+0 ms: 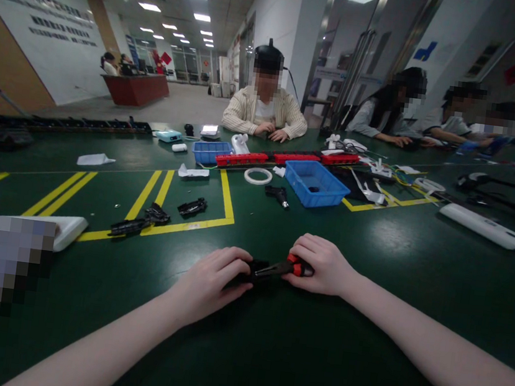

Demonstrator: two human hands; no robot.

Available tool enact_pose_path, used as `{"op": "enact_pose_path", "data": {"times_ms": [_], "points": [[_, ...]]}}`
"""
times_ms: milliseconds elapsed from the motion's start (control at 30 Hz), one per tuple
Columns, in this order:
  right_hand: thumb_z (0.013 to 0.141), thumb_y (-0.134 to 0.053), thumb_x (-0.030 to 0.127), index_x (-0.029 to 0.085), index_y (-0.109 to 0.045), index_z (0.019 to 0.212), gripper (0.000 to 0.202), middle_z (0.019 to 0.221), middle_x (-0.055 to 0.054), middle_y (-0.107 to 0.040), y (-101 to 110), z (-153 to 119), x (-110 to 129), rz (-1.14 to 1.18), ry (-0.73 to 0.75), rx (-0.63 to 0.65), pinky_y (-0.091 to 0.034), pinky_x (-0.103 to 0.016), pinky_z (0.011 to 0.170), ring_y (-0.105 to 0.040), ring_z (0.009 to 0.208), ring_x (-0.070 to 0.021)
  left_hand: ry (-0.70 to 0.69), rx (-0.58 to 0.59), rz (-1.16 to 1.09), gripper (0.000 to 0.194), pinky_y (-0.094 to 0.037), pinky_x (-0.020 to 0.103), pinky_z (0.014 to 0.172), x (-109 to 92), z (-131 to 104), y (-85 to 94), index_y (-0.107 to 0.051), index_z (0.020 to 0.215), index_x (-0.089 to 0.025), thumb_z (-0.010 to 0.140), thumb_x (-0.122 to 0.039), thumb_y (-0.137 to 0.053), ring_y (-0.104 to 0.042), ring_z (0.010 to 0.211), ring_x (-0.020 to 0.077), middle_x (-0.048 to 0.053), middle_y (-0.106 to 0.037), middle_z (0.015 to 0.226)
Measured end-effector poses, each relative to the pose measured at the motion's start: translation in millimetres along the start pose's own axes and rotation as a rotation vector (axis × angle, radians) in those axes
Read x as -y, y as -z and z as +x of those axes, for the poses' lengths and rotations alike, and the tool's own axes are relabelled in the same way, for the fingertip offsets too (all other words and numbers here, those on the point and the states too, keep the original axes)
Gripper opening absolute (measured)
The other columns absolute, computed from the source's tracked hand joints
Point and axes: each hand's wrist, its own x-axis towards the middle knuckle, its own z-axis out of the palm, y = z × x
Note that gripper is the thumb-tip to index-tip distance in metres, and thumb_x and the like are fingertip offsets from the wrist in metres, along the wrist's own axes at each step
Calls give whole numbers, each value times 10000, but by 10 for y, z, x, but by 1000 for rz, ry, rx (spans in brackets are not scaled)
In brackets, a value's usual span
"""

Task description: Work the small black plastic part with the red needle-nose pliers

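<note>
My right hand (319, 264) is closed around the red and black handles of a pair of pliers (271, 271), whose long narrow jaws point left. The jaws reach a black plastic part (258, 264) that my left hand (218, 276) grips between thumb and fingers. Most of that part is hidden by my left fingers, and I cannot tell whether the jaws are clamped on it. Both hands are low over the green table (265, 357). Left of them, black plastic pieces (192, 207) and a larger black cluster (141, 219) lie by the yellow tape lines.
Ahead stands a blue bin (315, 186) with a small dark item inside, beside a black tool (278, 195) and a white ring (258, 175). A red strip (290, 157) runs behind. A white power strip (481, 225) lies right. A person (267, 106) sits opposite; others sit at right.
</note>
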Motion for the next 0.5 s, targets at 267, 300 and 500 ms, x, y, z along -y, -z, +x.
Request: {"op": "enact_pose_path", "data": {"times_ms": [267, 300, 500], "points": [[798, -607, 417, 184, -572, 811, 236, 775, -61, -613, -2, 3, 6, -2, 2, -1, -427, -314, 605, -545, 704, -179, 19, 5, -23, 247, -560, 333, 830, -15, -3, 20, -485, 1142, -207, 904, -234, -545, -595, 1006, 178, 65, -569, 1144], [800, -606, 419, 182, -573, 818, 240, 783, -64, -618, -2, 2, 4, -2, 1, -7, -432, -317, 612, -550, 712, -181, 17, -6, -23, 279, -561, 329, 829, -16, -2, 21, -470, 1174, -210, 906, -238, -544, -594, 1004, 176, 63, -569, 1144], [810, -602, 421, 172, -586, 911, 268, 879, -94, -651, -6, 1, -13, -1, 5, -46, -460, -333, 663, -588, 798, -204, -13, -44, -9, 356, -564, 299, 816, -17, 8, 18, -413, 1269, -207, 931, -275, -503, -591, 995, 173, 68, -555, 1155]]}}
